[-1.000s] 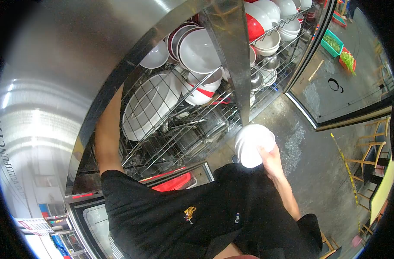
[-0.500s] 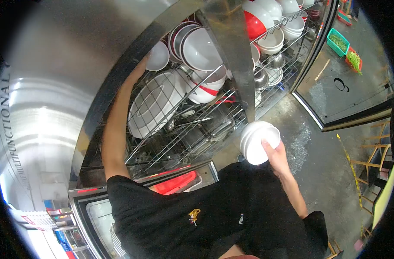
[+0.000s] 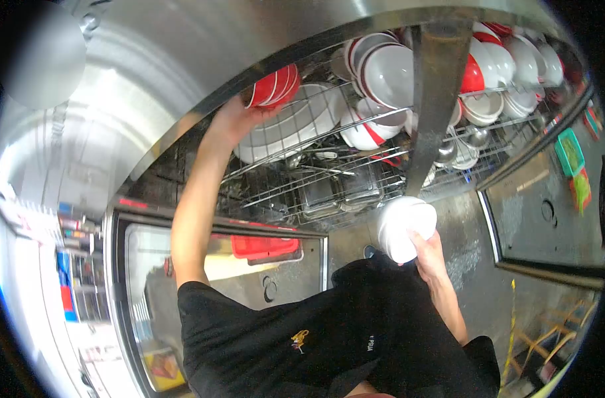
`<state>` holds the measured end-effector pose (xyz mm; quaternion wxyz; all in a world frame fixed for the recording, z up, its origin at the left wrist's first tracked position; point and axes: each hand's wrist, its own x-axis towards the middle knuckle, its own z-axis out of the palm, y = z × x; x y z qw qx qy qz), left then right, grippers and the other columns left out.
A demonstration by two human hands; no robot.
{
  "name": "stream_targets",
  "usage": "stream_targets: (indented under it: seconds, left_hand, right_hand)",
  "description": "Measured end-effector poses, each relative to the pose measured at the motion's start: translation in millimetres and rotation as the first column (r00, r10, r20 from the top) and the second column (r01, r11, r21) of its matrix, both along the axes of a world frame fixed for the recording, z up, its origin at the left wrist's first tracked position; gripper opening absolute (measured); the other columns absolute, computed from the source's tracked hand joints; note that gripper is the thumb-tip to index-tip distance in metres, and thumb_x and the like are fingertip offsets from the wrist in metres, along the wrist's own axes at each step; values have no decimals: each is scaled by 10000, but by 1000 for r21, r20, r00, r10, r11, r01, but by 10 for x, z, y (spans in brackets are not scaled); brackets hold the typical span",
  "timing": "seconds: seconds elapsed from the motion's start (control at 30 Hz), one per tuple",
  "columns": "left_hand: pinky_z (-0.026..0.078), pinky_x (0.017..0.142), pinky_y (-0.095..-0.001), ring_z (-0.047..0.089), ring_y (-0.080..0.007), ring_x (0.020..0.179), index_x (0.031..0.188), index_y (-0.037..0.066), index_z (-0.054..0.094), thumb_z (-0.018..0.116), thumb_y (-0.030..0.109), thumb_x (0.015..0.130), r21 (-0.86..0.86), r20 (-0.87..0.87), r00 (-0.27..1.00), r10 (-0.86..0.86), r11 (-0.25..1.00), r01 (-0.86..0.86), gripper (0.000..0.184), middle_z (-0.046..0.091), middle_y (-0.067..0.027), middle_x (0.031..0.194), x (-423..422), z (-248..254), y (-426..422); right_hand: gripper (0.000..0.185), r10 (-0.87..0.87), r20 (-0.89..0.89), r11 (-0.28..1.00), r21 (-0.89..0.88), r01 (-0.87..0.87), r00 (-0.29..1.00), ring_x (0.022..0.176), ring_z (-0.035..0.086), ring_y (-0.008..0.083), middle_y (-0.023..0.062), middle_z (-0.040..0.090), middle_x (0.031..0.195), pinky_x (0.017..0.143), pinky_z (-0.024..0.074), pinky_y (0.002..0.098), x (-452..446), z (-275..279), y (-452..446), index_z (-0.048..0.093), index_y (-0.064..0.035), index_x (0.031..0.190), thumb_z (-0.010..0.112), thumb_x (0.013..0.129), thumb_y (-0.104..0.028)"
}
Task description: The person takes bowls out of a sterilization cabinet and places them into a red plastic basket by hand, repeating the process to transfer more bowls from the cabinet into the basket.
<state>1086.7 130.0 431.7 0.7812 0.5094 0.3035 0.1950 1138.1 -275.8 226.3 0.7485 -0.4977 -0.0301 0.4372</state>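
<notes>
Several nested red bowls [image 3: 274,87] with white rims are held by my left hand [image 3: 241,119] at the upper shelf's left end. Its fingers are closed round them. Just below and to the right of these bowls lies a large white oval dish [image 3: 294,126] on the wire shelf. At the lower centre, in front of the cabinet, my right hand [image 3: 427,253] grips a small stack of white bowls [image 3: 406,229], with the thumb on the near side. The far fingers are hidden behind the stack.
Stacked white bowls [image 3: 389,76] stand on the shelf beyond a metal post [image 3: 438,99]. Red-and-white bowls [image 3: 488,65] fill the right side. Metal trays [image 3: 322,198] lie lower down. Open glass doors [image 3: 328,262] flank the cabinet. Wooden chairs [image 3: 548,338] are at lower right.
My left hand has come out from behind the cabinet edge and now holds the red bowls. The view has turned left. My right hand still holds the white stack.
</notes>
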Motion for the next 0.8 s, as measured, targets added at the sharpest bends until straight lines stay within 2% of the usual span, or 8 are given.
stream_targets:
  seconds: [0.03, 0.17, 0.23, 0.4, 0.6, 0.67, 0.7, 0.8]
  left_hand:
    - [397, 1043, -540, 440, -369, 1262, 1378, -26, 339, 363, 202, 1013, -133, 57, 990, 130, 984, -122, 432, 385, -246, 1407, -117, 99, -192]
    - [409, 1019, -557, 445, -378, 1249, 1341, -68, 353, 347, 159, 1007, -199, 105, 984, 141, 973, -118, 404, 399, -266, 1381, -586, 147, -542]
    - [471, 965, -539, 515, -361, 1165, 1294, -62, 401, 384, 128, 995, -261, 246, 969, -1, 963, 67, 355, 482, -242, 1283, -823, 84, -540]
    - [515, 895, -533, 536, -364, 1134, 1281, -53, 410, 468, 86, 963, -124, 100, 981, 167, 980, -154, 352, 493, -226, 1267, -1135, 145, -883]
    - [502, 906, -537, 546, -359, 1113, 1250, -21, 459, 541, 93, 926, -197, 192, 934, 301, 944, -264, 353, 520, -215, 1239, -1609, 28, -1320]
    - [482, 920, -525, 551, -335, 1101, 1226, 12, 507, 569, 135, 919, -290, 266, 894, 362, 914, -284, 336, 556, -188, 1206, -1742, -87, -1545]
    - [476, 919, -519, 551, -324, 1104, 1236, 22, 506, 554, 165, 932, -281, 296, 860, 417, 898, -339, 339, 557, -170, 1215, -1754, -141, -1753]
    - [438, 955, -603, 460, -396, 1228, 1353, 86, 417, 536, 351, 930, -430, 455, 741, 494, 850, -303, 513, 451, -170, 1378, -2118, -617, -2241]
  right_hand:
    - [321, 47, 3, 999, 23, -47, 999, 716, 649, 190, 121, 628, 988, 454, 542, 316, 65, 12, 3, 480, 22, 1213, 548, 939, -131]
    - [320, 203, 29, 979, 31, -203, 979, 694, 647, 187, 120, 635, 958, 444, 538, 317, 305, 67, 3, 488, 22, 1199, 557, 939, -152]
    - [336, 287, 47, 957, 27, -289, 957, 680, 648, 187, 121, 640, 937, 434, 534, 317, 420, 179, -24, 491, 18, 1197, 568, 941, -184]
    - [373, 394, 61, 919, -3, -395, 917, 696, 658, 189, 115, 641, 955, 414, 522, 312, 556, 186, -95, 494, 7, 1206, 588, 939, -235]
    - [361, 559, 33, 829, -26, -559, 828, 719, 660, 180, 100, 644, 974, 425, 531, 311, 568, 42, -190, 509, -17, 1211, 598, 934, -232]
    - [340, 573, 21, 820, -13, -573, 819, 737, 656, 158, 89, 645, 996, 469, 542, 304, 541, -94, -222, 531, -25, 1193, 613, 928, -222]
    - [335, 598, 24, 801, -10, -598, 801, 826, 640, 142, 65, 644, 1025, 638, 555, 303, 538, -30, -238, 542, -29, 1195, 624, 924, -207]
    - [350, 622, 27, 783, -31, -622, 782, 941, 608, 140, 53, 633, 1078, 807, 513, 305, 454, -58, -257, 539, -24, 1213, 627, 925, -202]
